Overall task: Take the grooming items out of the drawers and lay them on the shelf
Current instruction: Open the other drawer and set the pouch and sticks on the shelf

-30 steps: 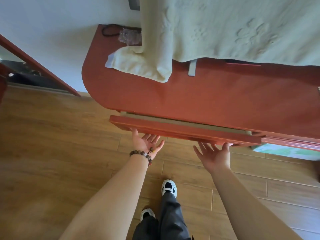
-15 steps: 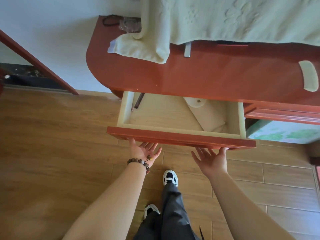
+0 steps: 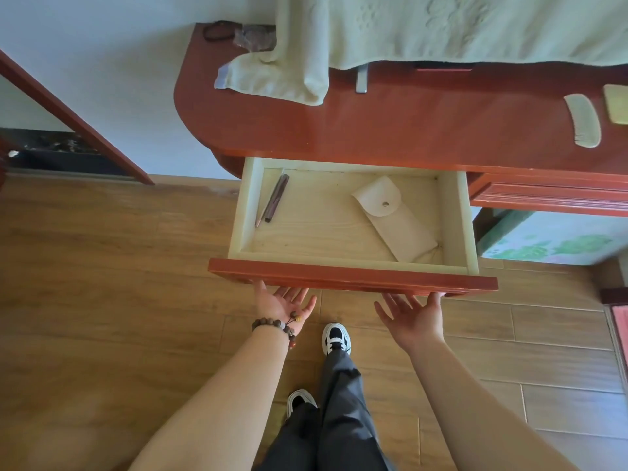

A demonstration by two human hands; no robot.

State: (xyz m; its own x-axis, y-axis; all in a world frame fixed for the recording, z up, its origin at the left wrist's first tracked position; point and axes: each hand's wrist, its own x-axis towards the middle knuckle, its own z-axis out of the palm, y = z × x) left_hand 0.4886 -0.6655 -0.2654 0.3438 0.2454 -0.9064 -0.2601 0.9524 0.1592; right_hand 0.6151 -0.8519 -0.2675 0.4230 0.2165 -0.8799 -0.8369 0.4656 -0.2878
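Red-brown wood made the shelf (image 3: pixel 407 130), the largest thing in view, with the pulled-out drawer (image 3: pixel 353 275) hanging open below its front edge. A pale green towel (image 3: pixel 441 28) covered the far side of the shelf, above the drawer, and one folded end lay on the wood. Inside the drawer a cream pouch (image 3: pixel 390 219) with a snap button lay slanted in the right half, its lower end near the front right corner. Two thin dark pencils (image 3: pixel 273 202) lay together along the drawer's left wall. On the shelf, up and right of the drawer, a pale comb (image 3: pixel 582 125) lay flat, and beside it a yellowish flat item was cut off by the picture edge. Below the drawer's red front, the left hand (image 3: pixel 283 305) and the right hand (image 3: pixel 416 316) were palm up with straight, spread fingers, the fingertips under the front's lower edge, gripping nothing. The left wrist wore a bead bracelet (image 3: pixel 275 326).
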